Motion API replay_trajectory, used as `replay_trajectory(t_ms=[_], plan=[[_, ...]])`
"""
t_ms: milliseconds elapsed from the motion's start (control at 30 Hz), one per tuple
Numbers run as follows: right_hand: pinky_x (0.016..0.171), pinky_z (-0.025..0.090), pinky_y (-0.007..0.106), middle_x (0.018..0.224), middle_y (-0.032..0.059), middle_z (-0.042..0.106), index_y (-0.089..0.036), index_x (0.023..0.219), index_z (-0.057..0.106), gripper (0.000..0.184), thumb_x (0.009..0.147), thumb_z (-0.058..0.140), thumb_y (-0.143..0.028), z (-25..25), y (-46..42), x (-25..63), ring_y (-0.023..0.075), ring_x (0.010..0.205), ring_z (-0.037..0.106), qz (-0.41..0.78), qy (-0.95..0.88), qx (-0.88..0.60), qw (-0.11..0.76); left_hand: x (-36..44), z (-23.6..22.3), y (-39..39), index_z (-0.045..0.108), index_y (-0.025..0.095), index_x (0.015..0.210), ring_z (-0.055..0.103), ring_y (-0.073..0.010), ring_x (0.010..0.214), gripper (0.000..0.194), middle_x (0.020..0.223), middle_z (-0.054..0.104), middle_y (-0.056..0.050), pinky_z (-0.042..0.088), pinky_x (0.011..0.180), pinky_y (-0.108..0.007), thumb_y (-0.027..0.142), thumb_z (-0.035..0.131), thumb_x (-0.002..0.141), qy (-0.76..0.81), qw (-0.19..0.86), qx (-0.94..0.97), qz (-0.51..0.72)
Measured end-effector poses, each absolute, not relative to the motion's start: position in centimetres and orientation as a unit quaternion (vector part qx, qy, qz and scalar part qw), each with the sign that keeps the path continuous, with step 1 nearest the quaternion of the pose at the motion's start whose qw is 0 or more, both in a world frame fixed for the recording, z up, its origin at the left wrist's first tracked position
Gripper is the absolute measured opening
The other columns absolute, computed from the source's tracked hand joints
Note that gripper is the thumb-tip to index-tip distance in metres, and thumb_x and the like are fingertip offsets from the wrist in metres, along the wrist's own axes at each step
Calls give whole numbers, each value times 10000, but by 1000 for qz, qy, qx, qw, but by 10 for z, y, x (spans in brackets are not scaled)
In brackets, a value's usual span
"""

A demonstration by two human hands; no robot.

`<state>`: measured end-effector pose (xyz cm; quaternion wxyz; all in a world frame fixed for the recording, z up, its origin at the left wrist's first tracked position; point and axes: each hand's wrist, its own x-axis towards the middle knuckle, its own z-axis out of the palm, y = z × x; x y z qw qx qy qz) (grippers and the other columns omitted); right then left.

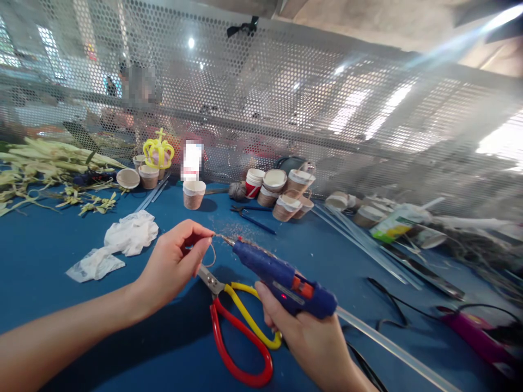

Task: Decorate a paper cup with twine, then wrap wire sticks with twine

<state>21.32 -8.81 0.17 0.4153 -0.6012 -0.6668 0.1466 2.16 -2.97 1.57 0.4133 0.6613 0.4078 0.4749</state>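
Note:
My right hand [310,337] grips a blue hot glue gun [281,277] with a clear glue stick trailing from its back. Its metal nozzle points left and touches a thin loop of brown twine [211,256] pinched between the thumb and forefinger of my left hand [175,264]. Both hands hover over a blue table [49,305]. Scissors [241,332] with one red and one yellow handle lie on the table just below and between the hands.
Crumpled white plastic [122,239] lies at left, pale dried leaves [49,163] at far left. Several twine-wrapped paper cups [281,193] stand at the back, one cup [193,194] nearer, beside a yellow crown [158,151]. Clear glue sticks [368,245] and black cables [408,310] are at right. A perforated metal screen [286,98] closes the back.

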Motion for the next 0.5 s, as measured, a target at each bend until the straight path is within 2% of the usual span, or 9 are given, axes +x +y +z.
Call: replay_trajectory(t_ms=[200, 367, 500], plan=[[352, 390, 237, 318, -28, 448, -189, 561, 622, 325, 726, 512, -447, -2, -86, 204, 121, 317, 447, 117, -640, -621, 437, 21, 16, -29, 512, 155, 818, 394, -45, 410, 112, 505, 417, 74, 341, 418, -166, 241, 443, 801, 403, 415, 665, 473], [353, 399, 230, 344, -11, 496, -206, 481, 586, 319, 697, 544, -437, -4, -85, 215, 116, 317, 455, 128, -667, -610, 408, 21, 17, -30, 516, 153, 815, 401, -47, 415, 111, 512, 429, 69, 345, 419, -167, 240, 450, 796, 412, 405, 663, 476], [382, 420, 238, 323, -17, 470, -205, 479, 578, 339, 710, 521, -445, -2, -86, 213, 113, 310, 443, 132, -657, -613, 418, 21, 17, -30, 512, 154, 815, 401, -46, 407, 109, 502, 426, 72, 342, 414, -166, 241, 449, 796, 408, 410, 665, 472]])
